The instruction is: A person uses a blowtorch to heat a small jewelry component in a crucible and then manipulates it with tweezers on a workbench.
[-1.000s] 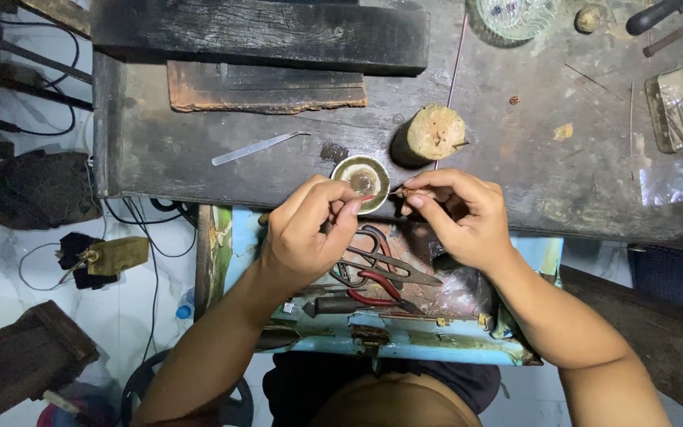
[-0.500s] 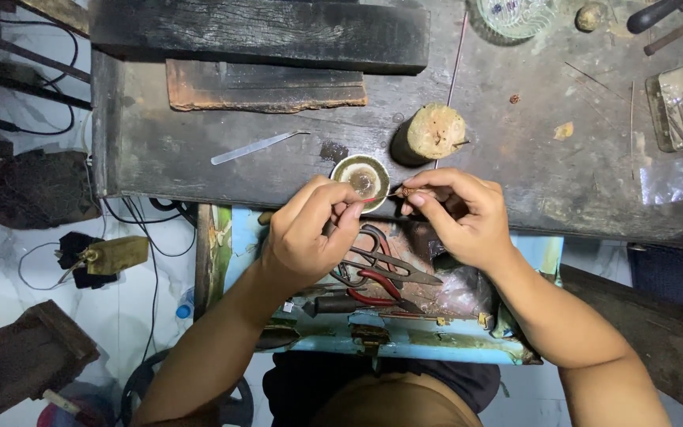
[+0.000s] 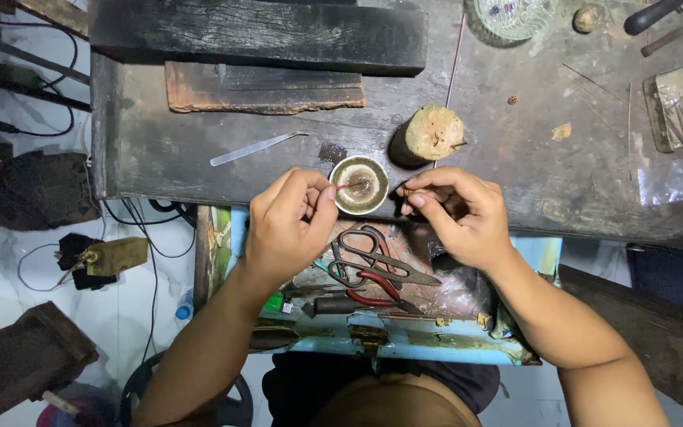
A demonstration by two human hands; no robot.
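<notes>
My left hand [image 3: 288, 225] pinches a thin stick [image 3: 349, 186] dipped into the small round dish [image 3: 360, 185]; just right of the dish, my right hand [image 3: 460, 217] pinches a tiny piece [image 3: 407, 192].

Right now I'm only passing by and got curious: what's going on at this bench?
A person sits at a dark, worn wooden workbench. The left hand dips a thin stick into a small round metal dish at the bench edge. The right hand pinches a tiny brass-coloured piece beside the dish. Red-handled shears lie in the open drawer below, and a short wooden stump stands behind the dish.
</notes>
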